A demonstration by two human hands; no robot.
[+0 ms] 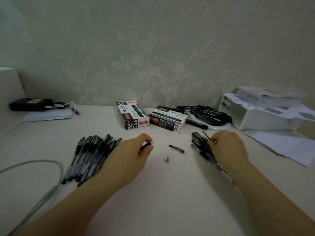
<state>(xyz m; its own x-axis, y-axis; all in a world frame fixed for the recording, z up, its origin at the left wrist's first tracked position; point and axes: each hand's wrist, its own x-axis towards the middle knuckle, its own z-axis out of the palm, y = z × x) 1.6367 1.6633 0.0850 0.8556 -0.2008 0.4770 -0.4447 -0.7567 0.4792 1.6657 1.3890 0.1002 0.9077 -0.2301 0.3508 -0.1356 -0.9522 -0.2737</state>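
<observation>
The left hand (131, 155) lies palm down near the middle of the table (153, 201), forearm slanting in from the front left corner. Its thumb and curled fingers pinch a short black pen piece (147, 144), whose long axis slants toward the far right. The right hand (226, 147), palm down with its forearm coming from the front right corner, pinches a thin refill (205, 135) whose free end points toward the far left, above a heap of pens (200, 147). Between the hands lies a pen front section (176, 148), roughly along the front edge with its tip to the left. A small cone (167, 159) lies just nearer the front edge.
</observation>
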